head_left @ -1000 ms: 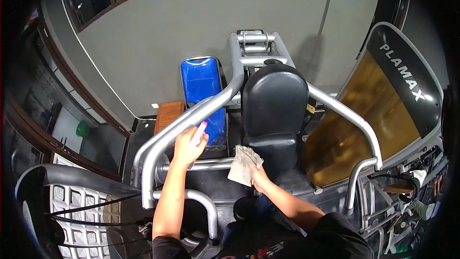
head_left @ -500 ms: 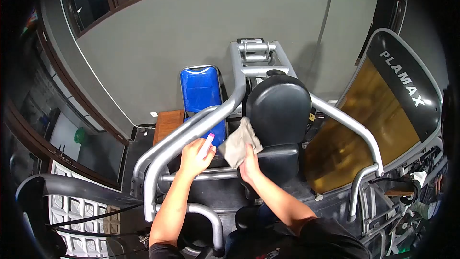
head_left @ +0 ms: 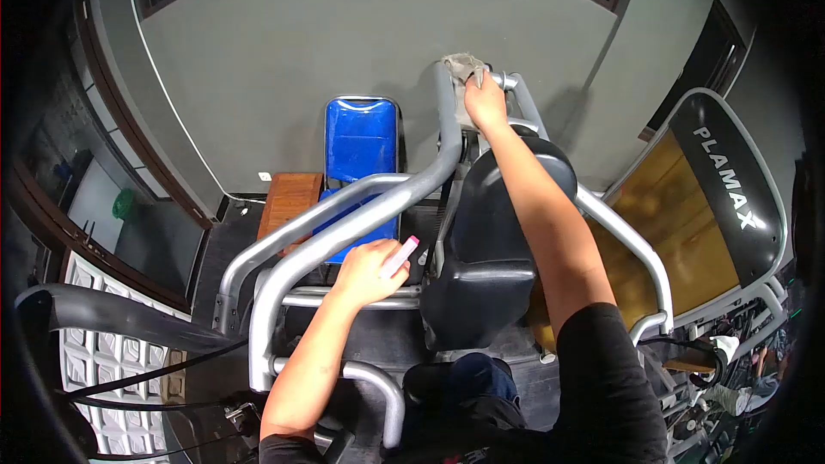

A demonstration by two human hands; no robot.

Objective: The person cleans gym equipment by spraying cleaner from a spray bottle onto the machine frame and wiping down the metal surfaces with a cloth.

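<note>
My right hand (head_left: pixel 485 103) reaches far forward with its fingers closed on a grey cloth (head_left: pixel 462 66), which lies against the top of the machine's silver frame (head_left: pixel 444 107). Under my right arm is the black padded backrest (head_left: pixel 494 215), with the black seat (head_left: pixel 477 301) below it. My left hand (head_left: pixel 369 273) is wrapped round a small white bottle with a pink top (head_left: pixel 401 256). It is held beside the curved silver bar, left of the seat.
A blue chair (head_left: pixel 361 142) and a brown wooden box (head_left: pixel 290 202) stand by the grey wall behind the bars. On the right rises a PLAMAX panel (head_left: pixel 726 167). White moulded blocks (head_left: pixel 107 352) and dark cables are at the lower left.
My right hand has moved forward and up with the cloth, from beside the backrest to the top of the frame. My left hand and the bottle have shifted slightly right.
</note>
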